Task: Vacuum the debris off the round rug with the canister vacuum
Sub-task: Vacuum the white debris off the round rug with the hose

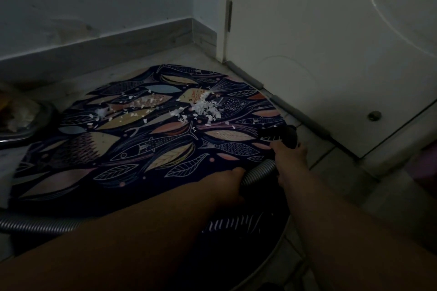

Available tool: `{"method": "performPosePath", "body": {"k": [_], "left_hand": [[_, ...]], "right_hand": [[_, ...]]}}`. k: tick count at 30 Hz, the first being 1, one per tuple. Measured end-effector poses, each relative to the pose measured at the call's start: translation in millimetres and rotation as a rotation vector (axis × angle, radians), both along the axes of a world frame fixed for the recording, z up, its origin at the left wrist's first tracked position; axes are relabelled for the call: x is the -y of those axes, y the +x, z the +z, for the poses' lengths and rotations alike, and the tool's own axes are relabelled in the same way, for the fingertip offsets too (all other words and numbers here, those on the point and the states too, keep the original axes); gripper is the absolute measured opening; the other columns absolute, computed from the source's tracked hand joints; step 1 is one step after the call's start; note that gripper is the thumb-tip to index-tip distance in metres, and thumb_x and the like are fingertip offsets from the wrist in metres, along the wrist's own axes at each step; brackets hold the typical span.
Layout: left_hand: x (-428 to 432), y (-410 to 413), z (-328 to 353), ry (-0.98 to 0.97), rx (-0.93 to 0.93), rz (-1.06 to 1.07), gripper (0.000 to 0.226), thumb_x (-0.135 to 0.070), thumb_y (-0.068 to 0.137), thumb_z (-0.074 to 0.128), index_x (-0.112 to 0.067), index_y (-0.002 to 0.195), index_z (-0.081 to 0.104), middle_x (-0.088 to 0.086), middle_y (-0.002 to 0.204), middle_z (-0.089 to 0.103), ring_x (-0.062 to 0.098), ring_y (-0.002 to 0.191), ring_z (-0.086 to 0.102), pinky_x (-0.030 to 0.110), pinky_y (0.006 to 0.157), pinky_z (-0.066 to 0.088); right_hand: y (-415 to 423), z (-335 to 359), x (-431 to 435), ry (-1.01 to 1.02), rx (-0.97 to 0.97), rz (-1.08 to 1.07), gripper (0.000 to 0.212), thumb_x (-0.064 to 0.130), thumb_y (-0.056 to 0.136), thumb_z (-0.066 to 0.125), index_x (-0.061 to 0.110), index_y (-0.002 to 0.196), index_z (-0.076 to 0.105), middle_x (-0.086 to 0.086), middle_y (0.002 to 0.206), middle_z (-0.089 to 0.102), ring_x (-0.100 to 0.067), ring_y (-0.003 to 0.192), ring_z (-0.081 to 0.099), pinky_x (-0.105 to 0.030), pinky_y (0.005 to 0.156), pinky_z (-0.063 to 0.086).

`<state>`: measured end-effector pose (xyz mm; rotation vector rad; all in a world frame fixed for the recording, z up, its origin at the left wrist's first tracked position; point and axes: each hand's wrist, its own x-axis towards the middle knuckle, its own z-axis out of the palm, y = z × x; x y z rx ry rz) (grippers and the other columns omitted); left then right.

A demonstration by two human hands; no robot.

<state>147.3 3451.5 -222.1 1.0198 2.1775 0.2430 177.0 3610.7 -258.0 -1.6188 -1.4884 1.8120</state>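
Note:
The round rug (132, 149) is dark with a fish and leaf pattern and lies on the tiled floor. White debris (205, 107) is scattered across its far half, thickest at the right. My right hand (289, 158) grips the black vacuum nozzle (287, 136) at the rug's right edge, short of the debris. My left hand (227, 184) holds the grey ribbed hose (259, 172) just behind it. The hose (35, 224) shows again at the lower left. The canister is out of sight.
A white door (331, 54) with a grey draught strip (283, 104) runs along the rug's right side. A wall with a baseboard (94, 52) stands behind. A metal bowl (26, 120) with scraps sits at the left edge. The room is dim.

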Motion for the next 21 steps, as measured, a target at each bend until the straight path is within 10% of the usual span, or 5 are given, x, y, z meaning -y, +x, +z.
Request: {"method": "performPosePath", "body": {"k": [21], "left_hand": [[-41,-12,-12,-0.015,0.018,-0.029,0.066,-0.027,0.090,0.060,-0.014,0.143,0.024,0.011,0.141,0.043,0.027,0.124,0.048,0.035,0.099,0.042]], "right_hand": [[-7,-7,-41,0.035,-0.021,0.004,0.075,0.028,0.084,0.066,0.031,0.147,0.025,-0.011,0.128,0.052,-0.033,0.098,0.057,-0.053,0.090,0.053]]}}
